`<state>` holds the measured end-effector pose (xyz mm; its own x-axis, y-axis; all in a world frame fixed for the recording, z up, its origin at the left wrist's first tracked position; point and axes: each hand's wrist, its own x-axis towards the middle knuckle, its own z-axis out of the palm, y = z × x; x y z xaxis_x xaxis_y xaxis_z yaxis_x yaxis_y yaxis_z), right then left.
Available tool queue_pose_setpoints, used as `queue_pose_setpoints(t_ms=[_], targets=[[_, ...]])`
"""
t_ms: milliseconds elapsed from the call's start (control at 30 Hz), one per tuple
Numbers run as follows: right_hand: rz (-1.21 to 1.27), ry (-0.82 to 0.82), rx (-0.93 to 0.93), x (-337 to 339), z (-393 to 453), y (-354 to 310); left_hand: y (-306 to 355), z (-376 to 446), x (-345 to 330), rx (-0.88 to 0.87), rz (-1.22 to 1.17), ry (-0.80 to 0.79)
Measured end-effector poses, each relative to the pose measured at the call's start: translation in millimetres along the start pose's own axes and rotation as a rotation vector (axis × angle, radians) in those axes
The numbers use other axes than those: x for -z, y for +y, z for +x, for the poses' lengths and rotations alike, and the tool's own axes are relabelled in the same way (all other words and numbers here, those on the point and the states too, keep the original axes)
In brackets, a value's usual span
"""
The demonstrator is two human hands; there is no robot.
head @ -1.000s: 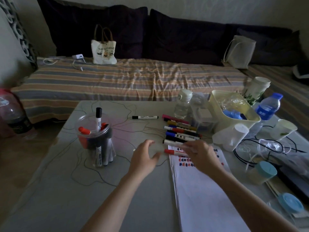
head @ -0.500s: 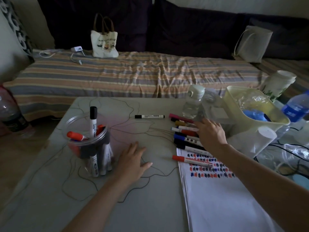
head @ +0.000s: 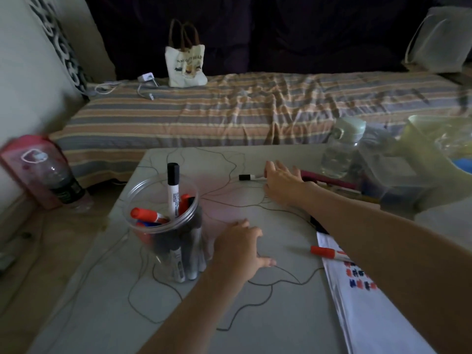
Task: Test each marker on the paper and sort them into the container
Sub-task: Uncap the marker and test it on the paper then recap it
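Observation:
A clear plastic container [head: 163, 226] stands on the grey table [head: 127, 315], holding several markers with black, red and blue caps. My left hand [head: 240, 249] rests flat on the table just right of it, fingers relaxed. My right hand [head: 283, 183] reaches to the far side and lies with spread fingers over a black-capped marker [head: 246, 177], whose cap sticks out to the left. A red-capped marker [head: 329, 252] lies at the edge of the white paper [head: 383, 323], which carries red and blue test marks. More markers [head: 332, 182] lie in a row behind my right forearm, mostly hidden.
A water bottle [head: 342, 149], a clear box [head: 390, 175] and a pale yellow tub [head: 434, 159] crowd the table's far right. A red-labelled bottle [head: 43, 172] stands on the floor at left. Behind is a striped sofa with a tote bag [head: 185, 65].
My right hand left the row of markers and moved left and farther away onto the lone black-capped marker. My left hand stayed on the table. The view shifted left.

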<state>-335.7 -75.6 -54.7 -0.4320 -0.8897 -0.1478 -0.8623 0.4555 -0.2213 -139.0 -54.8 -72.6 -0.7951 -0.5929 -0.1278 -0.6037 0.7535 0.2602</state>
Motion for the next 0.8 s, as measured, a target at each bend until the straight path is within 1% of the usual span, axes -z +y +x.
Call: queue_pose_setpoints(t_ms=[33, 67, 133, 167, 267, 333, 367, 400, 467, 533, 567, 633, 700, 733, 800], targets=[[-0.017, -0.003, -0.03, -2, -1, 1, 1, 2, 0, 0.0, 0.011, -0.007], [-0.036, 0.037, -0.041, -5, -5, 2, 1, 3, 1, 0.003, 0.024, -0.023], [-0.055, 0.207, -0.016, -9, -13, 7, 1, 5, 0, 0.01, 0.032, -0.03], [-0.056, 0.255, 0.001, -13, -16, 10, 1, 5, -1, 0.014, 0.02, -0.014], [-0.095, 0.206, -0.019, -28, -26, 8, 2, 1, -6, 0.024, -0.062, 0.031], [-0.185, 0.266, -0.02, -35, -36, 3, 4, -3, -11, 0.018, -0.096, 0.055], [-0.174, 0.323, 0.0, -33, -47, 0, 6, -7, -13, 0.017, -0.107, 0.064], [-0.102, 0.366, 0.027, -29, -58, -5, 6, -10, -16, 0.018, -0.126, 0.069], [0.107, 0.37, 0.057, -9, -96, -15, 9, -23, -16, 0.026, -0.192, 0.076], [0.23, 0.323, 0.065, 6, -140, -17, 14, -36, -13, 0.098, -0.367, 0.11], [0.265, 0.294, 0.07, 10, -163, -14, 18, -42, -9, 0.172, -0.526, 0.139], [0.342, 0.245, 0.059, 11, -207, -7, 31, -52, 3, 0.355, -0.968, 0.214], [0.428, 0.204, 0.008, 7, -247, 1, 50, -68, 19, 0.486, -1.381, 0.22], [0.471, 0.188, -0.024, 5, -264, 4, 60, -77, 24, 0.497, -1.502, 0.211], [0.548, 0.175, -0.077, 4, -290, 7, 80, -93, 30, 0.437, -1.535, 0.178]])
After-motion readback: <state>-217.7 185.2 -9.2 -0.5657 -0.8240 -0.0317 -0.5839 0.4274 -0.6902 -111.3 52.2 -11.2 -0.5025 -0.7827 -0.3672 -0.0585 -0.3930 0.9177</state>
